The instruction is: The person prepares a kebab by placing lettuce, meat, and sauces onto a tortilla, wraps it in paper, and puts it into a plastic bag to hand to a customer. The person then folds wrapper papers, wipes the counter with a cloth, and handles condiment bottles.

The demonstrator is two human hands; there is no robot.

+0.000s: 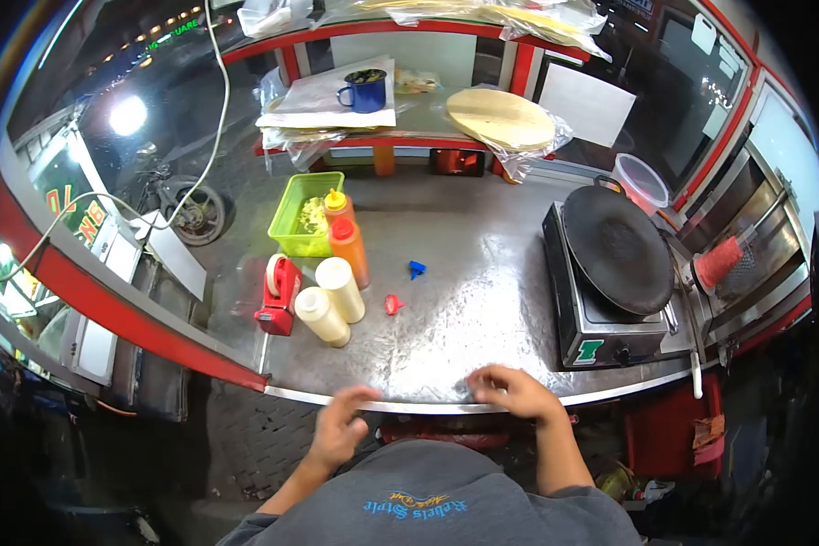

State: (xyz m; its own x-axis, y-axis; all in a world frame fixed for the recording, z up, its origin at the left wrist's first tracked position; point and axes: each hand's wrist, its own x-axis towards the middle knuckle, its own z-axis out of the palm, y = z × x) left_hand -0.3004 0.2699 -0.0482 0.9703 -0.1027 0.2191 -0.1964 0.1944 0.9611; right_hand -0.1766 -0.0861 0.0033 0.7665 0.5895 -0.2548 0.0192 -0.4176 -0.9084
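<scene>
My left hand (339,426) hovers at the counter's front edge, fingers apart and nothing in it. Over the front of the metal counter (455,346) is my right hand (517,393), loosely curled but open and holding nothing. A small red nozzle cap (392,304) and a blue one (417,269) lie loose ahead of my hands. To their left stand two white squeeze bottles (329,305) without visible nozzles. Behind these are an orange sauce bottle (350,253) with a red top and another with a yellow top (337,202).
A black griddle pan (619,249) rests on a gas stove (610,341) at right. Meat on a vertical spit (717,264) stands beyond it. At left are a green basket (287,241) and a red tape dispenser (279,296). The shelf holds flatbreads (500,118) and a blue mug (366,94).
</scene>
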